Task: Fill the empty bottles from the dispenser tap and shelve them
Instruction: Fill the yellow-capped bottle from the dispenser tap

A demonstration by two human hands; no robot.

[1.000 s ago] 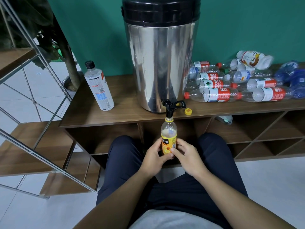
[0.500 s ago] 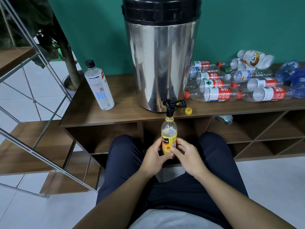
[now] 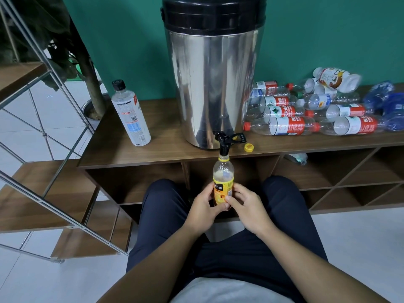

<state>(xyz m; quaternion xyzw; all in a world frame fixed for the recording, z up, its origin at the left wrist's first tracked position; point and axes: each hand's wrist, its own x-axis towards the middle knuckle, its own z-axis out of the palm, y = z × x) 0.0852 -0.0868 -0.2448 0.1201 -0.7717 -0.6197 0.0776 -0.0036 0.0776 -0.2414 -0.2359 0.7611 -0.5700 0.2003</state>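
A small yellow-labelled bottle [image 3: 223, 180] stands upright with its open neck right under the black tap [image 3: 224, 145] of the steel dispenser [image 3: 213, 84]. My left hand [image 3: 202, 211] and my right hand [image 3: 249, 209] both grip the bottle's lower part from either side. Its yellow cap [image 3: 249, 147] lies on the wooden shelf top [image 3: 166, 147] beside the tap. A pile of empty bottles with red labels [image 3: 288, 125] lies to the dispenser's right.
A tall capped bottle with a white label [image 3: 131, 114] stands left of the dispenser. Open cubbies [image 3: 341, 171] run under the shelf top; one holds a lying bottle [image 3: 296, 158]. A metal-framed stair [image 3: 43, 149] and a potted plant [image 3: 91, 88] are at the left.
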